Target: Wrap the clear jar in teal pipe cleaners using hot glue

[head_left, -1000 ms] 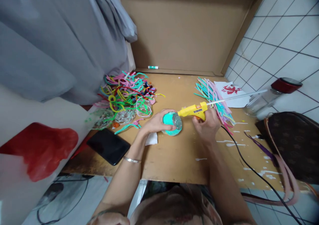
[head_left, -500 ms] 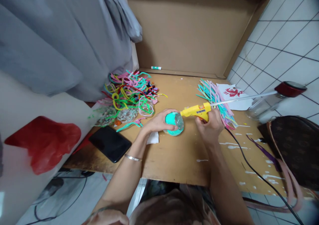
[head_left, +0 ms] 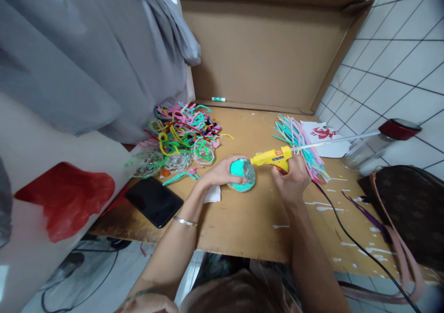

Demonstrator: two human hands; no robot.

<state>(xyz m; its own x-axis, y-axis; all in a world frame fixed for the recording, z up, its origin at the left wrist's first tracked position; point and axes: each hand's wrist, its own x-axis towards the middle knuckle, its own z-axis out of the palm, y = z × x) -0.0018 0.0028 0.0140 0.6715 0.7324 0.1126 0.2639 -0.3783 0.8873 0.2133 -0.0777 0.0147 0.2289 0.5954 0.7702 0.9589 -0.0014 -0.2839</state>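
My left hand (head_left: 222, 170) is wrapped round a small clear container (head_left: 249, 173) whose side is covered in turquoise pipe cleaner (head_left: 238, 168). It lies tilted, with its bare clear end toward the right. In my right hand (head_left: 293, 179) is a yellow hot glue gun (head_left: 272, 158), a long clear glue stick (head_left: 333, 143) poking out of its back. The nozzle points left and meets the upper edge of the container's clear part; whether it touches, I cannot tell. Under my left wrist lies a piece of white paper (head_left: 212, 194).
Left stand a tangled heap of coloured pipe cleaners (head_left: 183, 130) and a black phone (head_left: 154, 202). Straight pipe cleaners (head_left: 301, 146), a glass bottle (head_left: 369, 151) and a brown bag (head_left: 405, 206) are at right. The glue gun's black cord (head_left: 347, 227) crosses the table. Cardboard (head_left: 270, 58) stands behind.
The view has tilted up slightly, so the scene sits a little lower. Both hands keep their hold, and the glue gun's nozzle stays at the container's edge.
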